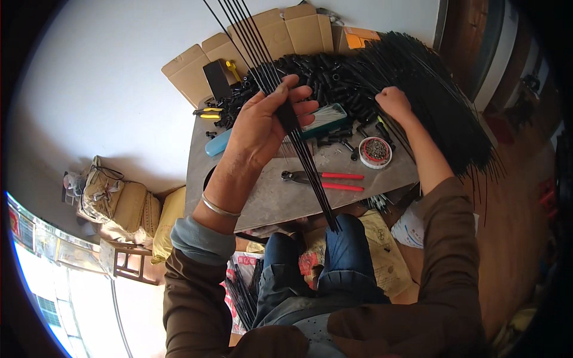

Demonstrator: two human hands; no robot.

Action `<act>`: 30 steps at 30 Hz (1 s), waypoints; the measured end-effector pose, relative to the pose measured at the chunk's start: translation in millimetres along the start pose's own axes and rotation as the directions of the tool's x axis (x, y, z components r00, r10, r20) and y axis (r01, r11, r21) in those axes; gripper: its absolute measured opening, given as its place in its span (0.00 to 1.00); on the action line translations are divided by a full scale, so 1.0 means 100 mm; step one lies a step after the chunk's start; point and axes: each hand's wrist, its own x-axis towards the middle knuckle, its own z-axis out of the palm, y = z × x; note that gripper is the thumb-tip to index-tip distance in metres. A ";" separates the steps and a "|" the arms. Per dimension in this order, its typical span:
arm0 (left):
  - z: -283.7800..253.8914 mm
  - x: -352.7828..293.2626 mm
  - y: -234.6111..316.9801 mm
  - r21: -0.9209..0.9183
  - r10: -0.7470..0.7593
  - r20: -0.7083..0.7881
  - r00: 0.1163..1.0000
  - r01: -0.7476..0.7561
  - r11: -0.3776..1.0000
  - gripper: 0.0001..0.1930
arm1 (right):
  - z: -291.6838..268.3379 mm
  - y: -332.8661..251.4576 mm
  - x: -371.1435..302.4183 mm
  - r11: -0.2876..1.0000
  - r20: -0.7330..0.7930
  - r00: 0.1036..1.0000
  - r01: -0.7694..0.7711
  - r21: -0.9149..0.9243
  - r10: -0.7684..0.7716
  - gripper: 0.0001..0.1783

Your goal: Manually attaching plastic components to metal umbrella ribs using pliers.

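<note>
My left hand (pixel 268 119) is raised over the table, its thumb pressing a bundle of thin black rods (pixel 314 177) against the palm. The fingers curl loosely behind them. The rods slant from the top of the view down to my knee. My right hand (pixel 394 104) is closed at the left edge of a large heap of black rods (pixel 436 101); what its fingers grip is hidden. Behind my left hand spreads a pile of short black tubular parts (pixel 325 74). A teal case (pixel 330 118) of thin pale pieces lies beside my left fingers.
On the grey table (pixel 262 206) lie red-handled pincers (pixel 325 180) and a round tub of small metal bits (pixel 375 153). A dark phone (pixel 217 80), yellow-handled pliers (pixel 209 113) and cardboard (pixel 277 36) are farther back. Sacks (pixel 128 203) stand at the left; more rods (pixel 242 295) lie by my legs.
</note>
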 end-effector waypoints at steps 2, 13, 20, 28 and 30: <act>-0.01 0.06 -0.03 0.014 0.014 -0.027 1.000 -0.014 1.000 0.15 | -0.18 -0.02 0.09 0.822 0.283 0.958 -0.122 0.556 -0.050 0.11; -0.05 0.17 -0.04 0.041 0.066 -0.182 0.981 -0.060 0.997 0.16 | -0.32 -1.37 -1.80 0.680 -0.020 0.881 0.379 0.628 -0.472 0.07; 0.09 0.00 -0.06 0.013 0.170 -0.308 0.936 -0.174 0.985 0.11 | -0.29 -1.57 -1.94 0.455 -0.101 0.949 0.234 0.859 -0.297 0.04; 0.14 -0.09 0.03 0.045 0.166 -0.265 0.950 -0.159 0.986 0.11 | -0.04 -1.59 -2.28 0.604 -0.118 0.866 0.430 0.671 -0.486 0.07; 0.01 -0.08 0.02 0.071 0.179 -0.248 0.952 -0.167 0.983 0.11 | 0.03 -1.53 -2.27 0.623 -0.077 0.822 0.485 0.614 -0.564 0.06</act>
